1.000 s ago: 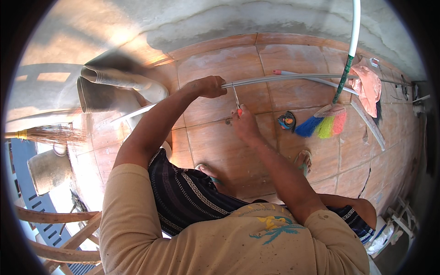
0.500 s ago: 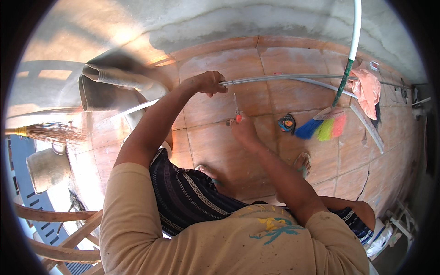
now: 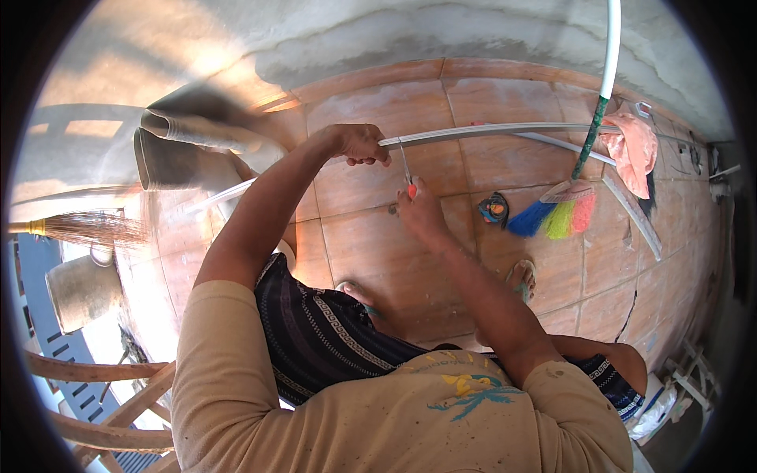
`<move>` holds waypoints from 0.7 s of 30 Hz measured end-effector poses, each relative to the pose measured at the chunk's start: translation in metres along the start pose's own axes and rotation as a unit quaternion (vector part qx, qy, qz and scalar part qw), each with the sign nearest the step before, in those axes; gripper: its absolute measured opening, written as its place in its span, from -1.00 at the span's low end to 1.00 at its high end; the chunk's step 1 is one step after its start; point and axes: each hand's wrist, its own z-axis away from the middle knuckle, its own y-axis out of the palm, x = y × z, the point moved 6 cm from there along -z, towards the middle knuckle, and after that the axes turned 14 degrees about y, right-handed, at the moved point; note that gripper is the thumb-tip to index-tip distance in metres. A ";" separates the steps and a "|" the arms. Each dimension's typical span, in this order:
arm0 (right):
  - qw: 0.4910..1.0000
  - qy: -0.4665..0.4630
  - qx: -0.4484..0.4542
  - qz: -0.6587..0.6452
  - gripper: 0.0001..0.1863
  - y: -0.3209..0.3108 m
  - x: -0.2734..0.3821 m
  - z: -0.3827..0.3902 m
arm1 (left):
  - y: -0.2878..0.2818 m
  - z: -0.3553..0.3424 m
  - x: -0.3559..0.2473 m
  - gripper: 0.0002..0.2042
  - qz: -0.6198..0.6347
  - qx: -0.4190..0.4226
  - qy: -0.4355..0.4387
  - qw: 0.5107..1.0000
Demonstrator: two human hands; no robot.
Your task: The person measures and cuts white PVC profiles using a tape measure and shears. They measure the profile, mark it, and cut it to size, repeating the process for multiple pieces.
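Note:
My left hand (image 3: 359, 143) is closed around a long, thin white-grey strip (image 3: 489, 130) that spans the view above the tiles. My right hand (image 3: 424, 211), closed on the red handle of a slim metal-bladed tool (image 3: 412, 191), holds its tip at the strip just right of my left hand. Below and right lies a small dark coiled object (image 3: 494, 209), too small to make out.
Rubber boots (image 3: 165, 162) lean at the left beside a twig broom (image 3: 87, 230). A colourful brush broom (image 3: 556, 221), pink cloth (image 3: 631, 158) and loose strips (image 3: 631, 213) are at the right. A wall (image 3: 378, 31) bounds the floor; wooden slats (image 3: 95, 370) are lower left.
Half a second ago my right hand had drawn the tool back from the strip; it has moved up again, so the tip meets the strip. My left hand has shifted only slightly.

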 end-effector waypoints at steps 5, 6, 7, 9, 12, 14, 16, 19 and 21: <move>1.000 -0.012 -0.016 0.000 -0.58 0.000 0.004 0.001 | 0.002 0.001 -0.001 -0.72 0.006 -0.005 0.000 1.000; 1.000 -0.012 -0.014 -0.002 -0.58 0.000 0.004 0.000 | 0.002 0.001 -0.002 -0.71 0.007 -0.005 0.003 1.000; 1.000 -0.011 -0.011 -0.005 -0.58 0.000 0.003 -0.001 | 0.002 0.001 -0.002 -0.70 0.001 -0.008 0.002 1.000; 1.000 -0.011 0.000 -0.011 -0.58 0.001 0.005 0.000 | 0.003 0.000 0.003 -0.69 -0.008 -0.014 -0.002 1.000; 1.000 -0.013 -0.009 -0.009 -0.59 0.002 0.006 0.002 | 0.005 -0.001 0.007 -0.65 -0.023 -0.010 0.009 1.000; 1.000 0.001 -0.008 -0.002 -0.59 0.003 0.005 0.003 | 0.006 -0.001 0.007 -0.63 -0.043 -0.014 0.008 0.999; 1.000 -0.001 -0.007 -0.002 -0.59 0.004 0.005 0.001 | 0.007 0.000 0.005 -0.64 -0.056 -0.019 0.010 0.998; 1.000 -0.011 -0.012 -0.019 -0.59 0.008 0.001 -0.004 | 0.004 0.005 -0.008 -0.68 -0.070 -0.021 0.023 0.997; 0.999 -0.002 -0.026 -0.037 -0.58 0.012 0.000 -0.006 | 0.002 0.006 -0.010 -0.67 -0.084 -0.020 0.037 0.996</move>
